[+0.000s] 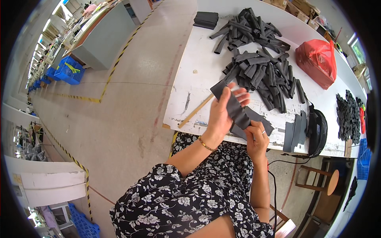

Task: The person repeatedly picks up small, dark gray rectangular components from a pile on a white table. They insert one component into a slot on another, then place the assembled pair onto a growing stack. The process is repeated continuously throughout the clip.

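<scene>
Grey concrete floor (131,99), yellow-black tape lines (119,59), white worktable (190,79), wooden stool (325,180)

wooden stick (196,111) end hidden behind left hand (222,115), far-left workstations blurred

We find bare white table (198,51) along its left edge, crossed only by a wooden stick (195,111). Heaped dark tubes (258,67) block the middle; a red bag (316,59) crowds the far right edge.
</scene>
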A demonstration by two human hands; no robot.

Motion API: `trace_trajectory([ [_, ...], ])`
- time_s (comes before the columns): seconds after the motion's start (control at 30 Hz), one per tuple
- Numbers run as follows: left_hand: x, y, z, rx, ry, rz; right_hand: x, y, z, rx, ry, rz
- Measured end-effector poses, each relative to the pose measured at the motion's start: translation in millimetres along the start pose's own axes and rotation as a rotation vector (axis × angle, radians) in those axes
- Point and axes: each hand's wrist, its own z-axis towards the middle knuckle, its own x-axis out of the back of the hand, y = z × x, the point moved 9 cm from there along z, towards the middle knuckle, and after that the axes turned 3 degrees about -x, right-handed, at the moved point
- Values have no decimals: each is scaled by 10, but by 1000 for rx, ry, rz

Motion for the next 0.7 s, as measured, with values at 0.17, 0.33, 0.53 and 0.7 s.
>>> trace_trajectory([
  [0.17, 444, 380, 192, -159, 52, 317, 61, -50, 8, 72, -29, -59],
  [0.33, 459, 504, 205, -182, -84, 297, 140, -167, 1, 212, -14, -172],
  [0.53, 397, 533, 162, -249, -205, 275, 187, -249, -31, 254, -8, -225],
  [0.7, 474, 516, 173, -309, -115, 284, 304, -77, 82, -128, 74, -63],
])
